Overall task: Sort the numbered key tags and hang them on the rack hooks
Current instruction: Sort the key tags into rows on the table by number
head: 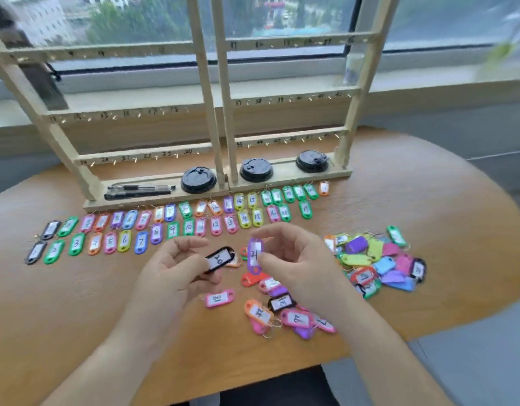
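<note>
Head view: your left hand (176,268) pinches a black plastic key tag marked 20 (219,259), and your right hand (296,259) pinches a purple plastic tag marked 24 (255,254) (held upright), both above the rounded wooden table (77,303), near the sorted tag rows (141,242) before the pale wooden hook rack (207,98)

Beyond both grips, two rows of sorted tags (172,230) cross the table (62,312); a forward reach has room only above them. Behind the rows stands the rack (217,112), its base carrying black lids (256,170) and pens (138,191). Just right of my right hand (296,259), which pinches the purple tag (255,254), lies a loose pile of tags (375,259). Toward me from that grip, a smaller cluster of tags (285,313) lies under the wrist. Left of my left hand (176,273), which holds the black tag (219,259), and toward me from it, bare tabletop gives open passage. Only a narrow gap separates the two held tags.
</note>
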